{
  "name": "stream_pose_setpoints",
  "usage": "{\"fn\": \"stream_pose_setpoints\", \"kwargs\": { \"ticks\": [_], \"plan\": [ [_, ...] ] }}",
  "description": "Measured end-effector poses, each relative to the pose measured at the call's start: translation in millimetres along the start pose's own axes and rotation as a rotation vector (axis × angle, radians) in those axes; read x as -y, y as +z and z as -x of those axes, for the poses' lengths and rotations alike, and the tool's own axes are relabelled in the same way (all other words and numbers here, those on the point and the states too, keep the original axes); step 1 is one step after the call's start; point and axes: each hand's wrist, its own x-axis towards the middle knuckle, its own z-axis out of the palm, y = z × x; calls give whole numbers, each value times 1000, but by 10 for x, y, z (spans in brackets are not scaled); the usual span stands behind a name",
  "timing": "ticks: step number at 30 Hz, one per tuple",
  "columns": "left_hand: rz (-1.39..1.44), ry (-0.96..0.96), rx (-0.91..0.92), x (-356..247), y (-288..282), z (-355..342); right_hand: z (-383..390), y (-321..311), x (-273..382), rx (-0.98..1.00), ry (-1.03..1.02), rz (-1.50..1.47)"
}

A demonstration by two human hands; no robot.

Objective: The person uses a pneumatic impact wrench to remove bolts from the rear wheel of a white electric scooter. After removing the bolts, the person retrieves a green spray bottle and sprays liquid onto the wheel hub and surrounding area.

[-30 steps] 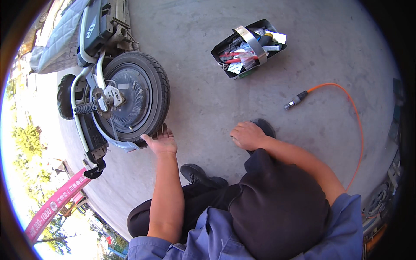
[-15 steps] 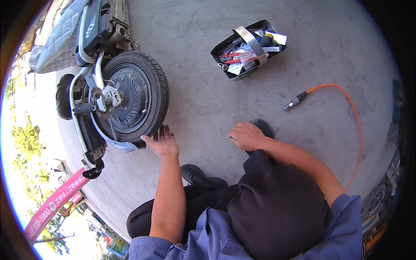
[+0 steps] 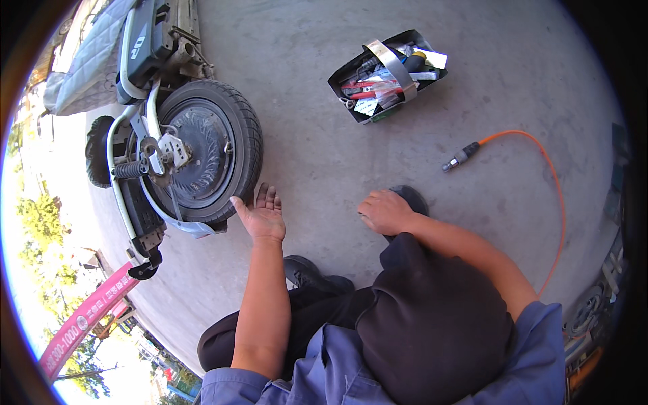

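Note:
The rear wheel (image 3: 249, 145) of a scooter at the left has a black treaded tire around a dark hub. My left hand (image 3: 263, 217) is open, palm up, fingers spread. Its thumb is at the lower right edge of the tire; whether it touches cannot be made out. Over my black shoe (image 3: 410, 200) hangs my right hand (image 3: 386, 210), its fingers curled in and the fingertips hidden underneath. Nothing shows in it. A coil spring (image 3: 130, 169) and a metal bracket (image 3: 177, 150) sit beside the hub.
An open black toolbox (image 3: 388, 77) with a metal strap handle holds several tools on the grey floor (image 3: 304, 155). To the right lies an orange air hose (image 3: 550, 162) with a metal coupling (image 3: 459, 157). A pink banner (image 3: 84, 320) stretches at the lower left.
The wheel has turned counterclockwise: its valve has moved up along the right side of the rim. My left hand has shifted slightly up and right. My right hand stays in place.

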Motion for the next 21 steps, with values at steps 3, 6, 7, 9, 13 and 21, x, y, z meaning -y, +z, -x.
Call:
{"fn": "stream_pose_setpoints", "kwargs": {
  "ticks": [3,6,7,9,13,21],
  "plan": [
    [-163,-63,181,110,37,12,-4,-14,1,0,-7,13],
    [-137,-62,232,161,-21,39,-1,-7,-3,5,-11,19],
    [-98,-46,201,154,-74,31,-5,-5,1,7,-14,20],
    [-2,-4,105,103,-179,-6,-4,-10,1,4,-10,16],
    [260,92,-114,-197,-336,-172,-8,-18,4,18,-8,19],
    [299,189,-169,-305,-331,-224,-15,-2,2,-1,-15,0]
  ]
}}
